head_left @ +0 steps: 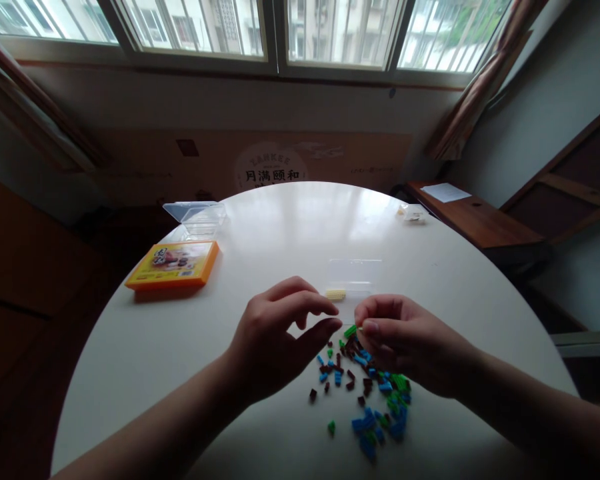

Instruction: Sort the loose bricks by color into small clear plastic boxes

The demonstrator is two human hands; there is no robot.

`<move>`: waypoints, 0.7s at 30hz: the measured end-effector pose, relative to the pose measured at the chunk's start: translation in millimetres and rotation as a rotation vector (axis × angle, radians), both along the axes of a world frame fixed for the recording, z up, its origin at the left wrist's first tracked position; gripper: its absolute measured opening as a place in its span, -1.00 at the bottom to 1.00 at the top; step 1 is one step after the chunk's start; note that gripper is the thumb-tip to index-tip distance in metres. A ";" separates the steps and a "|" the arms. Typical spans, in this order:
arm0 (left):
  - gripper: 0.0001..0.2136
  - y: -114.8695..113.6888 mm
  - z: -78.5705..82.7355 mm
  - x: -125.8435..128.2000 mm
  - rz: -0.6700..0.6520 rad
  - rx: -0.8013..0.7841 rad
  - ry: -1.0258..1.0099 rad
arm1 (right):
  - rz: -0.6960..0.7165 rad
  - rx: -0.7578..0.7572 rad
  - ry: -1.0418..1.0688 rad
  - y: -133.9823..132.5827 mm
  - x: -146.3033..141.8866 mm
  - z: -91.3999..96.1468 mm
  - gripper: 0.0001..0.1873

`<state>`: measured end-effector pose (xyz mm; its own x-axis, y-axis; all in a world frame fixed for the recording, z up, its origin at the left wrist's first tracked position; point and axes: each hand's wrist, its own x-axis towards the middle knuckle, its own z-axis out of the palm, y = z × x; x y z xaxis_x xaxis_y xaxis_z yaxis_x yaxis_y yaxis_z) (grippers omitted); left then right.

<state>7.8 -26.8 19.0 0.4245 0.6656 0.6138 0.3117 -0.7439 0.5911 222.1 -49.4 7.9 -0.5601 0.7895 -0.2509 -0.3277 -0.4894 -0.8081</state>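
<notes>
Colours, from where I'm standing. Loose bricks come in three: dark brown bricks (368,387), blue bricks (400,423), bright green bricks (401,381). Green piece (350,331): same bright green. Block (335,295): pale yellow, ridged pattern. Table (155,360): white, glossy, pale window glare. Box (173,267): orange, yellow top, dark characters, brownish picture. Cardboard (360,153): dull tan, paler round print (275,163) with black characters, dark red square (187,147). Side desk (485,220): reddish brown. Paper (446,192): white.
</notes>
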 end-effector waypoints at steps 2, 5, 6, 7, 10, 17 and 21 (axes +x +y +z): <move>-0.96 -3.1 -0.8 2.1 -0.015 0.032 -0.037 | -0.002 -0.063 0.056 -1.3 -2.8 -4.8 -0.78; -0.92 -6.0 -1.4 4.1 -0.041 0.047 -0.064 | -0.011 -0.116 0.086 -3.5 -5.8 -9.4 -0.79; -0.91 -6.7 -1.4 4.5 -0.049 0.044 -0.068 | -0.012 -0.131 0.089 -4.2 -6.5 -10.1 -0.79; -0.90 -7.5 -1.3 5.0 -0.057 0.039 -0.071 | -0.009 -0.146 0.090 -4.7 -7.2 -10.5 -0.79; -0.91 -9.4 -0.4 6.2 -0.065 0.026 -0.074 | 0.008 -0.188 0.086 -5.7 -8.7 -9.9 -0.77; -0.93 -12.2 2.3 7.9 -0.063 0.011 -0.077 | -0.010 -0.178 0.071 -8.6 -10.6 -6.6 -0.79; -0.91 -12.8 2.3 7.7 -0.086 0.023 -0.058 | -0.066 0.031 -0.023 -8.9 -7.2 -4.6 -0.87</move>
<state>15.6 -39.6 21.3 0.4432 0.6137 0.6535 0.2119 -0.7800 0.5888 214.9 -58.3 3.4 -0.5008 0.8322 -0.2378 -0.3400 -0.4418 -0.8302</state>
